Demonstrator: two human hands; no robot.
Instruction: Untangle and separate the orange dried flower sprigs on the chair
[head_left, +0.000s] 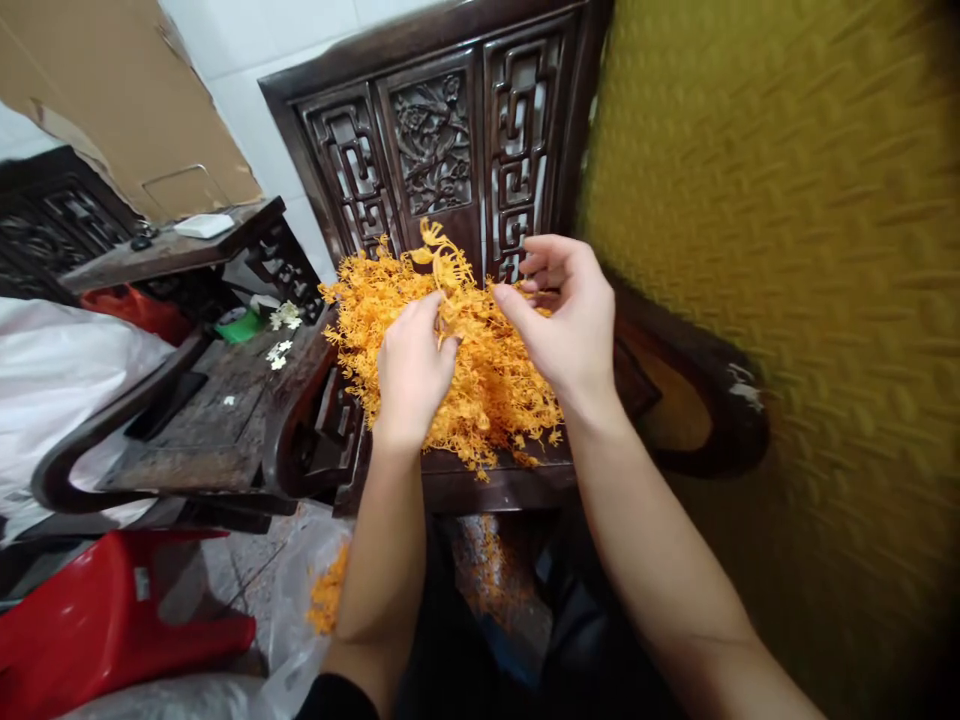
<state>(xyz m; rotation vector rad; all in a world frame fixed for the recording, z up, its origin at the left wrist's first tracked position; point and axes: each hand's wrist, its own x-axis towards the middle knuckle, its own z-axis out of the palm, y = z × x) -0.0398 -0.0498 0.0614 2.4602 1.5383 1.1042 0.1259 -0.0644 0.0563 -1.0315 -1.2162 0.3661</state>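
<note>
both our left hand [411, 372] and right hand [570, 315] pinch one orange sprig [444, 262]; the orange pile [487, 385] on the chair [457, 480] looks mostly unsorted.

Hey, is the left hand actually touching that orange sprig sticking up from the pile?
Touching. The head view shows the left hand pinching the orange sprig near its base, fingertips closed on the stem above the orange pile.

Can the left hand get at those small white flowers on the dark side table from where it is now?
Probably yes. The left hand rests on the orange sprigs, and the white flowers lie just to its left, with only the chair's armrest between them, low enough to pass over.
</note>
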